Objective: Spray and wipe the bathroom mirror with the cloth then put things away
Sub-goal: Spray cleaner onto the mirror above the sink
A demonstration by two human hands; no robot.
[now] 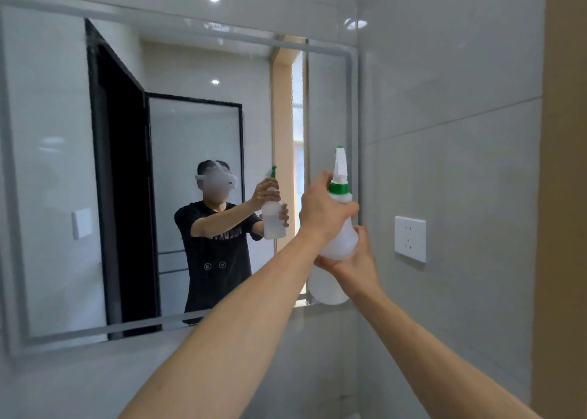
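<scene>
A white spray bottle (338, 244) with a green collar and green nozzle tip is held up near the mirror's right edge. My left hand (320, 209) grips its neck just below the trigger head. My right hand (355, 256) wraps the bottle's body from the right and underneath. The bathroom mirror (178, 171) spans the left and centre of the wall and reflects a person holding the same bottle with both hands. No cloth is in view.
A white wall socket (410, 238) sits on the grey tiled wall right of the mirror. A beige wall edge (562, 196) runs down the far right. The mirror reflects a dark door frame and a frosted glass panel.
</scene>
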